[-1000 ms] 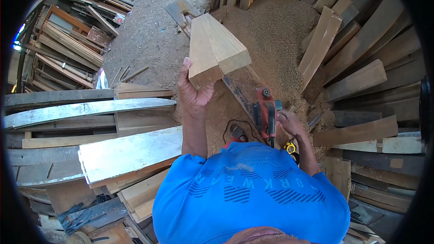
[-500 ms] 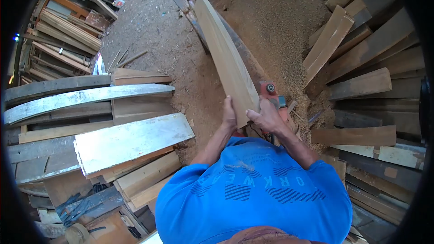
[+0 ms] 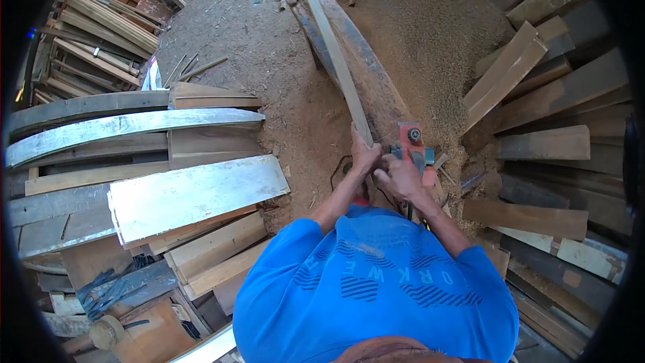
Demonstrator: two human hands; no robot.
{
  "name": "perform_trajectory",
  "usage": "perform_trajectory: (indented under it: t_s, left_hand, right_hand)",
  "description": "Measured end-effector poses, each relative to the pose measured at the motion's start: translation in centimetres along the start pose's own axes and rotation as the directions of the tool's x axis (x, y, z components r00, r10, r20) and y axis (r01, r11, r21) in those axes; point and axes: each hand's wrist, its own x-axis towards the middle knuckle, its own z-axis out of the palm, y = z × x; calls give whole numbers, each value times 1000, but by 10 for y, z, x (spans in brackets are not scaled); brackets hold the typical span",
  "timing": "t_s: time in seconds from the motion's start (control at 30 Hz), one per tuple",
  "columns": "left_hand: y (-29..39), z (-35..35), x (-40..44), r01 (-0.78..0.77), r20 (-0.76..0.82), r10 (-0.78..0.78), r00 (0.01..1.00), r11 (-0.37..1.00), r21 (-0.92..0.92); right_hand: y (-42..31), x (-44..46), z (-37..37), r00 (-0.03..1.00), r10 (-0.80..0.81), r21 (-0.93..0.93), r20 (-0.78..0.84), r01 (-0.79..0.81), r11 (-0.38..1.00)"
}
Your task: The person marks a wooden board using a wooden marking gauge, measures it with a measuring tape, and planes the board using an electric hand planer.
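A pale wooden board (image 3: 334, 50) stands on its narrow edge, its far end resting on a long, worn plank bench (image 3: 366, 60). My left hand (image 3: 365, 156) is closed round the near end of the board. Just to the right of that end, my right hand (image 3: 401, 176) has its fingers curled; whether they touch the board or hold something else is hidden. A red electric planer (image 3: 411, 138) with a black knob sits on the near end of the bench, right beside my right hand.
Sawdust and shavings (image 3: 430, 33) are heaped right of the bench. Stacked planks (image 3: 557, 104) lean along the right side. To the left lie a white-painted board (image 3: 198, 195), a curved white piece (image 3: 134, 128) and more timber. A dark cord (image 3: 339, 168) loops near my left wrist.
The board has been turned from its broad face onto its narrow edge. My right hand has come off the board's right side, and my left hand has shifted right at its near end.
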Motion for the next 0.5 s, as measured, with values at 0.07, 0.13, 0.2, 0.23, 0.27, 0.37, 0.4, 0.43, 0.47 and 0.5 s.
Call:
perform_trajectory:
  t_s: [0.07,0.13,0.2,0.23,0.27,0.37,0.4,0.43,0.47,0.5]
  left_hand:
    - [4,-1,15,-9,22,10,1000,999,-36]
    - [28,-8,35,61,81,-52,995,992,-109]
    - [23,1,68,36,22,-34,999,997,-66]
    - [18,7,88,23,-5,-24,1000,999,-42]
    - [6,14,107,-30,-8,29,1000,995,-92]
    - [-14,25,139,-127,30,136,990,969,-211]
    - [-4,18,140,-134,76,156,985,963,-235]
    - [-3,11,130,-126,122,161,979,958,-257]
    - [-8,3,117,-101,184,156,971,955,-278]
    - [-7,-3,116,-93,236,170,957,948,-304]
  right_hand:
    - [-10,-8,-33,951,48,18,-305,-45,999]
    - [1,-14,-46,861,62,-54,-504,-103,993]
    - [38,-18,-37,794,22,-212,-608,-190,959]
    - [52,-22,-29,839,120,-89,-531,-196,976]
    - [67,-28,-17,875,210,36,-436,-216,976]
    - [88,-30,16,914,290,315,-284,-197,928]
    - [89,-30,24,918,295,394,-263,-177,902]
    - [84,-34,27,909,384,565,-161,-234,791]
    - [75,-33,27,890,454,708,-45,-292,643]
    - [74,-28,24,869,492,818,61,-326,474]
